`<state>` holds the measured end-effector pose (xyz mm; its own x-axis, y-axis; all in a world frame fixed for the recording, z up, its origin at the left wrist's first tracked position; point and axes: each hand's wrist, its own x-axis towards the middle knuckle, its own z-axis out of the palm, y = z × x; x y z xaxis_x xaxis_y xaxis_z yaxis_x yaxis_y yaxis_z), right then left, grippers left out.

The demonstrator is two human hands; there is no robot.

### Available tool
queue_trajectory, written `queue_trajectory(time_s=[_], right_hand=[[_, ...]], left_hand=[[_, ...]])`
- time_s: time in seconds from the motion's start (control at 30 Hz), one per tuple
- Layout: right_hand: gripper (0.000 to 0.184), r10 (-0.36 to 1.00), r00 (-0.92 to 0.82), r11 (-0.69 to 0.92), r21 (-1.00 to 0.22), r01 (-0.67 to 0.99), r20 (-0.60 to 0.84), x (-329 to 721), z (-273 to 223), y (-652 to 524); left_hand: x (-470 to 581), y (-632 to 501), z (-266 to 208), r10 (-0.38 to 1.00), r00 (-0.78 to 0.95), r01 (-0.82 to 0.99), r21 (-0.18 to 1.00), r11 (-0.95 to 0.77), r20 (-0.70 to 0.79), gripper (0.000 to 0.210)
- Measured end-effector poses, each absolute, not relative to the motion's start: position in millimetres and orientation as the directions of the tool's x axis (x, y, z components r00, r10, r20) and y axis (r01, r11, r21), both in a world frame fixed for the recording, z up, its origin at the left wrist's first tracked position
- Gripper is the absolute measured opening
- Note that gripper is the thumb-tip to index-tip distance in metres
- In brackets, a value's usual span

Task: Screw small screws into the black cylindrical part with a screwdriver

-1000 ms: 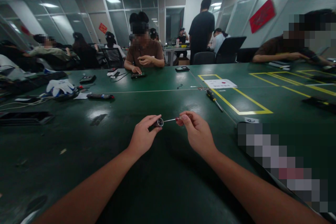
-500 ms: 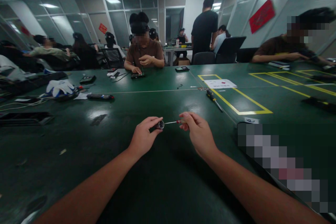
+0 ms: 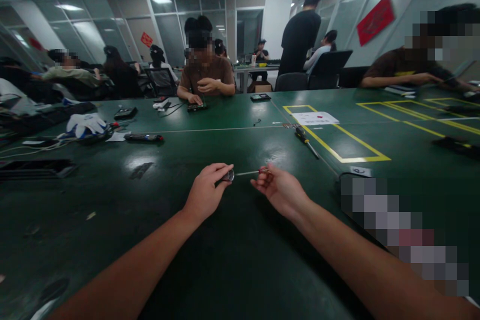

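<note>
Between thumb and fingers, my left hand (image 3: 207, 191) grips a small dark cylindrical part (image 3: 228, 175) with a round, metal-rimmed open end turned to the right. My right hand (image 3: 282, 189) is closed on a small screwdriver (image 3: 248, 173) with a red handle and a thin metal shaft. The shaft points left toward the cylinder's open end, its tip close to the rim; whether they touch I cannot tell. Most of the cylinder's body is hidden by my left fingers. Both hands are above the green table (image 3: 210, 270).
A yellow-and-black screwdriver (image 3: 306, 143) lies beyond my right hand, near a white paper sheet (image 3: 315, 118) and yellow tape (image 3: 360, 160). To the left are a dark pen-shaped tool (image 3: 144, 138) and white-and-blue gloves (image 3: 86, 126). A person (image 3: 206, 75) works across the table.
My right hand has turned about the red-handled screwdriver, its palm now showing more and its lower fingers looser. The shaft has shifted slightly right. My left hand stays nearly still.
</note>
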<state>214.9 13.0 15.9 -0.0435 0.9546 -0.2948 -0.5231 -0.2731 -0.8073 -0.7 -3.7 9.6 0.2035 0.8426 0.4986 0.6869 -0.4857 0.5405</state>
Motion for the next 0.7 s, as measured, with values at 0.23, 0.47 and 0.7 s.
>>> queue_trajectory(time_s=[0.23,0.47,0.7], right_hand=[[0.019,0.992,0.107,-0.008,-0.872,-0.489,-0.069,220,19,17],[0.028,0.983,0.179,0.088,-0.930,-0.356,0.025,215,22,9],[0.028,0.966,0.221,0.179,-0.962,-0.206,0.132,219,28,10]], left_hand=[[-2,-2,11,0.868,0.171,0.690,0.572,-0.444,0.467,0.044],[0,-6,14,0.887,0.141,0.668,0.619,-0.413,0.439,0.044],[2,-8,12,0.917,0.181,0.680,0.629,-0.377,0.355,0.049]])
